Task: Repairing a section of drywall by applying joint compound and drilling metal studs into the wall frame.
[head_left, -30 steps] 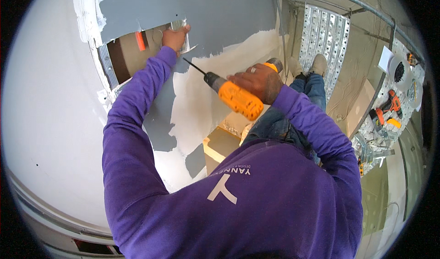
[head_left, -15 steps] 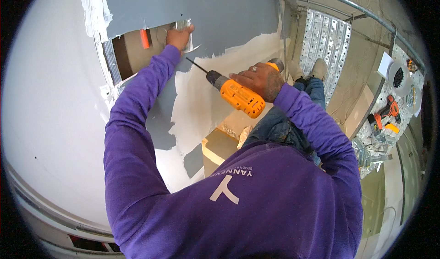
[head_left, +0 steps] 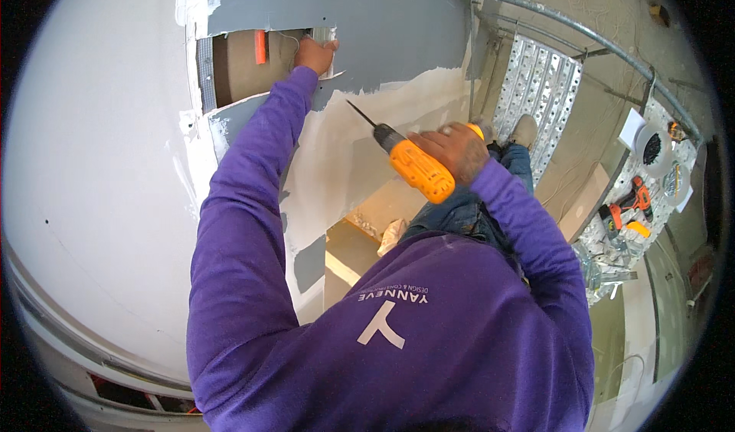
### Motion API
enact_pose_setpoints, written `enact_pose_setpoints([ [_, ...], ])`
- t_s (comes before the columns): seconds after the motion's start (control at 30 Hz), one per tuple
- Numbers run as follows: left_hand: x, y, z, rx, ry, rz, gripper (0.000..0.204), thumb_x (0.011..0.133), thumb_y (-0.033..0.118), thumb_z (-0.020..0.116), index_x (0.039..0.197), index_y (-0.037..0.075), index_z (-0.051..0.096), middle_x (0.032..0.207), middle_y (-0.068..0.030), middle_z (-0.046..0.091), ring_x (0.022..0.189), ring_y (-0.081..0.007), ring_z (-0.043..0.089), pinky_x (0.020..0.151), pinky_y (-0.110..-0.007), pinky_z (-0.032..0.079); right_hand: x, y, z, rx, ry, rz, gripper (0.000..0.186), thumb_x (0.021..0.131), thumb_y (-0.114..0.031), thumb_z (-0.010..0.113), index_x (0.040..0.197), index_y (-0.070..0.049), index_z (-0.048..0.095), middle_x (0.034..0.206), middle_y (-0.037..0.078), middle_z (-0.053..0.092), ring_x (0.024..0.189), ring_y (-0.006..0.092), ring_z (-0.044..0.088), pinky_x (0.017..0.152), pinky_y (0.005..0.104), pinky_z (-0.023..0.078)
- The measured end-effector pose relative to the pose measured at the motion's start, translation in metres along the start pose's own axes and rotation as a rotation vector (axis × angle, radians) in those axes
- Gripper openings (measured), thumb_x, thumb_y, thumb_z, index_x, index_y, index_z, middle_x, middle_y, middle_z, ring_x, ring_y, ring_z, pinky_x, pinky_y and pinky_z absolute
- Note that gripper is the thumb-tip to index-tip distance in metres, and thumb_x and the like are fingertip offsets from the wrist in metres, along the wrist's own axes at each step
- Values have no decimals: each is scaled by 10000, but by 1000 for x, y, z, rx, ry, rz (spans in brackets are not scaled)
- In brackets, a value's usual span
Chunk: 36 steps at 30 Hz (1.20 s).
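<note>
My right hand point(head_left: 453, 153) is wrapped around the grip of a yellow-orange cordless drill point(head_left: 419, 170). Its long thin bit points up and left toward the wall, apart from the surface. My left hand point(head_left: 312, 54) reaches to the right end of a rectangular opening point(head_left: 253, 68) cut in the grey board wall point(head_left: 383, 30). There its fingers close on a short shiny metal profile point(head_left: 328, 37) at the opening's edge; some fingertips are hidden inside. An orange tube point(head_left: 260, 47) and a thin wire show within the opening.
White compound covers the wall's joints. On my right stand a perforated metal scaffold plank point(head_left: 536, 88) and a curved rail point(head_left: 566, 11). A second platform holds an orange-black drill point(head_left: 637, 201), a white tub of dark screws point(head_left: 652, 147) and metal offcuts. A cardboard box point(head_left: 348, 244) stands below.
The drill has drawn back, its bit now farther from my left hand and the opening. My left hand keeps its place at the opening's right edge. The whole view has shifted slightly.
</note>
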<state>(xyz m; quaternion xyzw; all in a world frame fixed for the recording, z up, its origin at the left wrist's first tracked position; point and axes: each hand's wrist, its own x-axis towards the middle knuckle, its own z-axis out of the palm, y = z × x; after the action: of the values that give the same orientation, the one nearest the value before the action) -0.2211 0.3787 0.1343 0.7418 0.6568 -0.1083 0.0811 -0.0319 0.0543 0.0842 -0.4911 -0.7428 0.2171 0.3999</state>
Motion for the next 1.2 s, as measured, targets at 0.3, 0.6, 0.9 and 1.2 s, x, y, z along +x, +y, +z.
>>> enact_pose_setpoints([
  [0.3, -97, 15, -22, 680, 110, 786, 245, 828, 126, 525, 1010, -12, 614, 1026, -175, 602, 1034, -311, 553, 882, -425, 434, -82, -31, -87, -55, -9, 297, 451, 764, -257, 631, 1171, -63, 612, 912, 71, 685, 719, 234, 646, 653, 360, 492],
  [0.6, -70, -16, 11, 867, 131, 819, 144, 806, 137, 538, 848, 63, 655, 859, -99, 634, 872, -246, 598, 843, -413, 431, -127, -63, -138, -246, 77, 427, 448, 736, -212, 704, 1145, -40, 641, 864, 109, 684, 701, 259, 653, 635, 364, 511],
  [0.9, -136, 115, 80, -77, -278, 856, 260, 868, 237, 600, 1046, 60, 666, 1049, -166, 665, 969, -304, 640, 829, -435, 495, -167, -101, -141, -282, 273, 679, 434, 749, -211, 733, 1132, -26, 645, 790, 135, 661, 646, 276, 639, 585, 356, 497],
  [1.2, -109, 77, -36, -1713, 746, 36, 89, 895, 39, 576, 977, 21, 547, 776, -40, 610, 567, -110, 571, 529, -243, 475, -173, -154, -139, -351, 376, 783, 440, 748, -128, 730, 1159, -22, 616, 927, 138, 683, 771, 263, 675, 681, 354, 521],
])
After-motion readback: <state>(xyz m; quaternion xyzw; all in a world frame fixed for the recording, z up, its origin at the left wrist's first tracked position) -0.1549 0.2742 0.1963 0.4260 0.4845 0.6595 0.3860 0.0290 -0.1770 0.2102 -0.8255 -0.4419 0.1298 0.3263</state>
